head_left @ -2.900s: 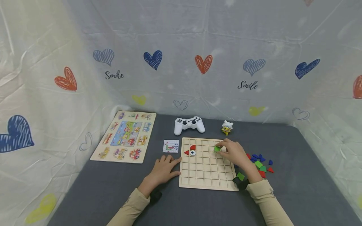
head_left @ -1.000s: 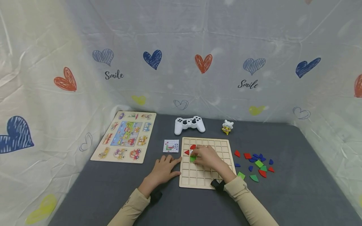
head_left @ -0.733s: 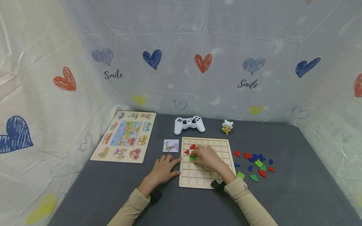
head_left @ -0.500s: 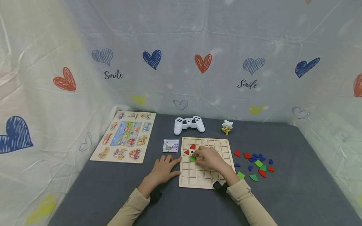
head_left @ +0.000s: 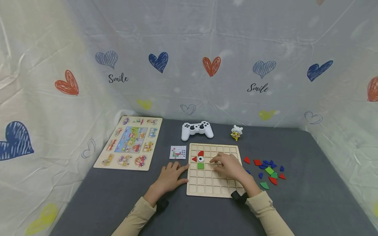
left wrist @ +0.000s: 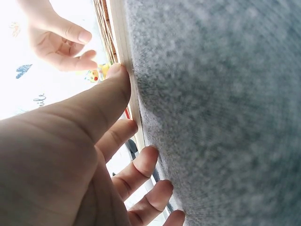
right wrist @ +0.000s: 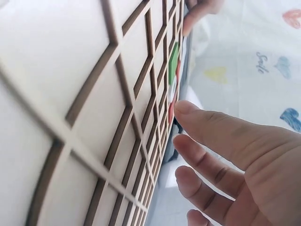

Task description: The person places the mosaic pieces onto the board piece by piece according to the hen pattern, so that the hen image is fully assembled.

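Note:
A wooden grid board [head_left: 212, 186] lies flat on the dark table. Near its upper left corner sit a red quarter-round piece [head_left: 201, 153], a red triangle [head_left: 194, 159], a round eye piece [head_left: 200, 159] and a green square [head_left: 200, 166], each in a cell. My left hand [head_left: 169, 178] rests on the table, thumb and index fingertip touching the board's left edge. Over the board's middle hovers my right hand [head_left: 228, 166], fingers loosely bent and apart; the right wrist view shows nothing between its thumb [right wrist: 216, 127] and fingers.
Loose red, blue and green pieces [head_left: 269, 170] lie right of the board. A small pattern card [head_left: 178, 152] is at its upper left. Behind stand a white game controller [head_left: 197, 129] and a small figurine [head_left: 236, 132]. A vehicle puzzle board [head_left: 130, 142] lies at left.
My right hand brought the green square leftward across the board and set it in the cell below the eye piece. It has let go and moved back right. The left hand stayed put.

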Demonstrator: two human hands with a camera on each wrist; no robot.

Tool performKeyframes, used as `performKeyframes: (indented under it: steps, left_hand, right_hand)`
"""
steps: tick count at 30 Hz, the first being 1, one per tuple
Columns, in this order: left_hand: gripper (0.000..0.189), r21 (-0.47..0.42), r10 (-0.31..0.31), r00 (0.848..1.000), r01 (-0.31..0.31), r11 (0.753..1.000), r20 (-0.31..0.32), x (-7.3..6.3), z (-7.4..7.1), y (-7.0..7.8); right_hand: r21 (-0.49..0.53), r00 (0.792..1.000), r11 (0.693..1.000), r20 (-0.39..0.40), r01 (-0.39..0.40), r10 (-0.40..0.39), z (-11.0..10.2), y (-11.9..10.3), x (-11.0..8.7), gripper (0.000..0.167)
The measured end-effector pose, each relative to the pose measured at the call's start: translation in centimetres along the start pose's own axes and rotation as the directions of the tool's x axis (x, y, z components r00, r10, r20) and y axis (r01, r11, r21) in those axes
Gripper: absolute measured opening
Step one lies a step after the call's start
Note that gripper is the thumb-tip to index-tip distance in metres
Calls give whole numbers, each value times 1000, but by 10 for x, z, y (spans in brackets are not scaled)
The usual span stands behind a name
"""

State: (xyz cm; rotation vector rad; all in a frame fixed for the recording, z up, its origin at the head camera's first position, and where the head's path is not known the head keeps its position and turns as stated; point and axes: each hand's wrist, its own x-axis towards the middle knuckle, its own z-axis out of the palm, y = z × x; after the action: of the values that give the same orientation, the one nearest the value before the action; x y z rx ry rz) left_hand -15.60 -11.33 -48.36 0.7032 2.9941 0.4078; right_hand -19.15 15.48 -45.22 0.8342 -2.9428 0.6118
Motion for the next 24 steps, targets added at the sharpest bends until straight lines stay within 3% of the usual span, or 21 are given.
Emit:
performKeyframes:
  steps: [16, 24]
  left_hand:
    - [59, -2, -9, 1000, 9, 1000, 17, 0, -3, 2]
    - [59, -7, -13, 1000, 13, 1000, 22, 0, -4, 3]
  right_hand:
    - [-14, 996, 997, -44, -78, 77, -14, 27, -29, 20]
    - [7, 994, 998, -81, -69, 69, -23, 41, -47, 22]
